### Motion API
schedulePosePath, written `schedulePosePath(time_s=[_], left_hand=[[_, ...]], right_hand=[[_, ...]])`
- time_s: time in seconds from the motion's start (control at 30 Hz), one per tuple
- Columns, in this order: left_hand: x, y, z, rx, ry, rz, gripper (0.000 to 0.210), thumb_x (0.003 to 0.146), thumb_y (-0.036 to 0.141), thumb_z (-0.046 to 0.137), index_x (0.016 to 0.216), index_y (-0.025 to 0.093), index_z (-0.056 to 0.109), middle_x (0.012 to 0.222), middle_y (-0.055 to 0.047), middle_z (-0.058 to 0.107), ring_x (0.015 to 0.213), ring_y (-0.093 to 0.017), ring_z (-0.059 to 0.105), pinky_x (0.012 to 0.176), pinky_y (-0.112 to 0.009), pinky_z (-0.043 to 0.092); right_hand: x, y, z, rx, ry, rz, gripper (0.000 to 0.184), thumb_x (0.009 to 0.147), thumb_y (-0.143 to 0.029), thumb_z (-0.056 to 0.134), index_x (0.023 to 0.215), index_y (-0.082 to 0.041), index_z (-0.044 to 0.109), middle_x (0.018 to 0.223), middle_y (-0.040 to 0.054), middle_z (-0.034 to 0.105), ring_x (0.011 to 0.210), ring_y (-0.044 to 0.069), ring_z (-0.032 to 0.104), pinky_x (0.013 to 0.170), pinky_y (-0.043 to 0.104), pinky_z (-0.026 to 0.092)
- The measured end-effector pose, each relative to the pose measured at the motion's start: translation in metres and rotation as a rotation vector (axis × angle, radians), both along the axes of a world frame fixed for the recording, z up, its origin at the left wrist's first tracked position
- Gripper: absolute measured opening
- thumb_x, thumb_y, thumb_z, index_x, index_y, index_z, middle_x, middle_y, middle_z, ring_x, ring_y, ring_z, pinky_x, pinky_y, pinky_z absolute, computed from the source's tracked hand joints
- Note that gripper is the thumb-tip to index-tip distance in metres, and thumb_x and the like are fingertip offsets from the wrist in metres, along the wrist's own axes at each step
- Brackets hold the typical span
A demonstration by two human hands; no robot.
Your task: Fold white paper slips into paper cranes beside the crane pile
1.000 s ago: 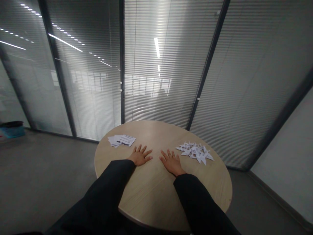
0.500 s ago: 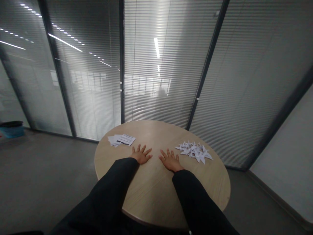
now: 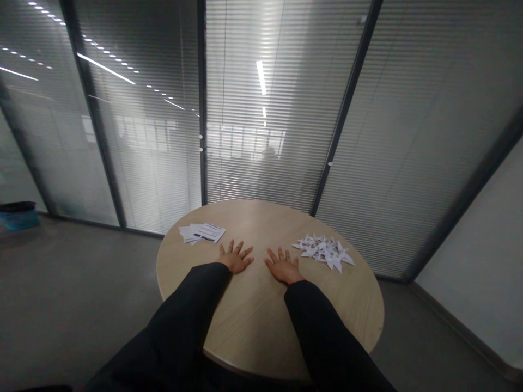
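Observation:
Palm down on the round wooden table [image 3: 261, 321], my left hand [image 3: 236, 258] lies flat with its fingers spread and holds nothing. My right hand [image 3: 283, 267] rests the same way a little to the right, also with nothing in it. Just beyond my left hand is a loose stack of printed white paper sheets [image 3: 203, 232]. A heap of folded white paper pieces, like origami cranes [image 3: 324, 250], lies to the right of my right hand. Dark sleeves cover both arms.
Behind the table stands a glass partition with blinds [image 3: 261, 179] and dark frames. A blue bin with a dark liner [image 3: 19, 216] sits on the grey floor [image 3: 81, 294] at the far left. At the right is a white wall [image 3: 486, 261].
Both hands stay flat in the same places on the table. The view has shifted very slightly; the papers and folded pieces have not moved.

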State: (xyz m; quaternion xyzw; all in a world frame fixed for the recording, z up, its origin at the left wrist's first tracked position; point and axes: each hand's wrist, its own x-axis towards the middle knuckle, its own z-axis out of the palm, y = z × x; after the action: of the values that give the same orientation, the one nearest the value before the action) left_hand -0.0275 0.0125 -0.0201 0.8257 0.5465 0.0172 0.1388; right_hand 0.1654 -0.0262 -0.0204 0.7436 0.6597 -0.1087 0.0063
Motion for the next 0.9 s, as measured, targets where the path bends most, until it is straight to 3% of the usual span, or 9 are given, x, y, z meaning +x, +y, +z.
schedulePosePath(time_s=[0.9], left_hand=[[0.0006,0.0017,-0.0037,0.030,-0.011,0.040,0.065,0.084,0.068,0.017,0.144,0.044,0.019,0.156,0.002,0.007,0.141,-0.037,-0.005,0.100,-0.072,-0.005]], right_hand=[[-0.0032,0.0040,-0.0064,0.036,-0.042,0.011,0.059,0.092,-0.058,0.013,0.147,-0.037,0.008,0.157,0.0051,0.001,0.142,0.034,0.005,0.106,0.062,0.003]])
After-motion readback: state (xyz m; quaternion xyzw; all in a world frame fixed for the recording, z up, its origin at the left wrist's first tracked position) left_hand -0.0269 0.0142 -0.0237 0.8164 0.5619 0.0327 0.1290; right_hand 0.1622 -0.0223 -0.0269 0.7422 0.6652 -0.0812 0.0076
